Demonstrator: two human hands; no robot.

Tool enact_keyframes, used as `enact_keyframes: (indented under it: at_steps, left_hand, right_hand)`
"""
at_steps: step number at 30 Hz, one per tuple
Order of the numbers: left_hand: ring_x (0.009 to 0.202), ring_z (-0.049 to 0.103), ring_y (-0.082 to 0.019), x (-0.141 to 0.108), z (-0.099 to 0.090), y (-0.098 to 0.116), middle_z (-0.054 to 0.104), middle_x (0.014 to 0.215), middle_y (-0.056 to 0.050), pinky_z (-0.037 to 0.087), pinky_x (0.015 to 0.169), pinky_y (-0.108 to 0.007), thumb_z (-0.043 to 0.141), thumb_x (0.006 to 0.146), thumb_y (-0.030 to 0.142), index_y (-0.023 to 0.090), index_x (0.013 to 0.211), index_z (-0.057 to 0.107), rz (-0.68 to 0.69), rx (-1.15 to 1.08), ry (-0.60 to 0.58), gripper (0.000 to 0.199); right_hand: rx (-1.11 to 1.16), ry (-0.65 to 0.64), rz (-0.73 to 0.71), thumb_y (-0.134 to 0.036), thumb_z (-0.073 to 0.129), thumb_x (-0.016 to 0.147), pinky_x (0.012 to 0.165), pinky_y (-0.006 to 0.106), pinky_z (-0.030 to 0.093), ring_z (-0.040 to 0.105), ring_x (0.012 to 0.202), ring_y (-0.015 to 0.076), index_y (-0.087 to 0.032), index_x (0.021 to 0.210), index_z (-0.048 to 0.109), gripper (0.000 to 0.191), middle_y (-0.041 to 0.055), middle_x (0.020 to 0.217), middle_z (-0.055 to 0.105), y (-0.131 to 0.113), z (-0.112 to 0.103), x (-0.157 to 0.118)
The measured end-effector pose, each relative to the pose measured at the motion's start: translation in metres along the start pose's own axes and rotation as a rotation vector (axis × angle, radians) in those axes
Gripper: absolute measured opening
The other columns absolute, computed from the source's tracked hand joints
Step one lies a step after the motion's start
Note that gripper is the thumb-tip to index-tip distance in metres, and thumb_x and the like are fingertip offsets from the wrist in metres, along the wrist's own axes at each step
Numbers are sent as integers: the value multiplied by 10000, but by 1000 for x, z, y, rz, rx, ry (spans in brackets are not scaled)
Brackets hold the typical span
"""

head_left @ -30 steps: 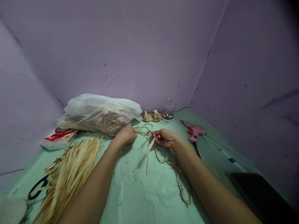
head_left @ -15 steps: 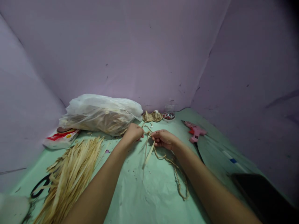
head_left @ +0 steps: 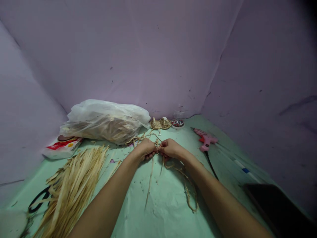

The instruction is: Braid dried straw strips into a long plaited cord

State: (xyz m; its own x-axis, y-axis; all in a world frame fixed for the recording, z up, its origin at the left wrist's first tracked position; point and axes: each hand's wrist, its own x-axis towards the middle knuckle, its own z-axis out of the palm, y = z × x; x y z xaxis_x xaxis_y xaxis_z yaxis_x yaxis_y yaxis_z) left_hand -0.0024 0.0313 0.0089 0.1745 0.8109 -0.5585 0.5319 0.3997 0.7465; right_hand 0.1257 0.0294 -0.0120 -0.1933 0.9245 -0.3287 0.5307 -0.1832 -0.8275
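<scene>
Left hand (head_left: 147,149) has shifted right, meeting right hand (head_left: 170,148) mid-frame; both sets of fingertips pinched on twisted cord (head_left: 187,195), loose length looping right of lower center.

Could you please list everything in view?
plastic bag: one, whitish, back left
packet: one, white and red, left
fibre strips: many, yellow, left
looped handle: one, black, lower left
pale object: one, white, bottom left
woven piece: one, tan, back centre
bead tub: one, clear, back centre
glue gun: one, pink, right
banded stick: one, white and blue, right
slab: one, black, bottom right
cord: count unclear, tan, at the hands
table cover: one, green, below
walls: three, purple, around
left hand: one, bare, centre
right hand: one, bare, centre
</scene>
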Motion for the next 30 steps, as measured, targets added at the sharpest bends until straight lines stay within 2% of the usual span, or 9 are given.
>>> enact_keyframes:
  at_steps: [4,8,13,18,21,23,26,29,30]
  left_hand:
    - [274,249,-44,2,3,-1,325,342,53,142,333,-190,482,619,135,141,490,431,8,-32,11,138]
    - [277,247,-47,4,7,-1,312,325,48,149,333,-196,494,584,129,148,461,413,29,-16,88,149]
    - [274,257,-42,4,7,0,328,327,42,147,331,-185,494,586,128,144,462,413,4,-69,61,149]
    - [265,228,-31,4,1,1,306,316,40,103,324,-173,450,619,156,157,440,353,-113,-185,-42,203]
    - [272,240,-27,7,-2,-2,337,334,37,101,323,-170,467,598,135,149,452,370,-68,-181,-57,176]
    - [277,244,-24,9,-5,-5,344,343,42,113,324,-167,485,588,124,147,457,371,-41,-149,-65,175]
    - [285,228,-16,10,-11,-9,324,359,60,104,325,-165,535,587,158,147,471,375,-18,-122,-136,198]
    - [301,228,-9,10,-16,-11,337,395,65,90,324,-159,572,571,192,138,509,414,17,-146,-213,178]
    - [305,232,-8,10,-17,-11,341,401,64,93,323,-155,574,567,193,135,521,429,23,-149,-224,163]
  right_hand:
    - [-320,62,-121,-153,518,645,405,194,339,526,438,125,-149,619,575,63,18,490,557,-1,-4,-4]
    - [-577,177,-213,-165,533,589,461,206,314,558,574,147,-151,631,643,119,56,598,629,-10,-8,-12]
    - [-624,170,-94,-234,523,616,453,214,293,563,575,149,-149,676,677,186,79,639,649,-22,-9,-22]
    - [-748,268,-113,-308,518,656,468,236,299,587,621,188,-142,722,683,243,125,696,663,-31,8,-36]
    - [-789,315,-151,-242,503,667,502,240,331,601,658,200,-139,745,681,220,138,736,669,-34,17,-41]
    - [-772,230,-188,-193,503,654,505,232,343,599,640,187,-140,725,680,199,125,716,669,-35,12,-43]
    - [-608,-79,-164,-188,502,665,470,194,348,580,552,136,-146,717,676,187,71,636,654,-37,-13,-48]
    - [-601,-115,-58,-202,566,623,455,174,352,564,531,114,-132,750,667,177,48,631,639,-34,-44,-54]
    - [-637,-177,20,-221,606,587,443,178,351,554,515,118,-125,734,665,184,43,606,627,-32,-51,-56]
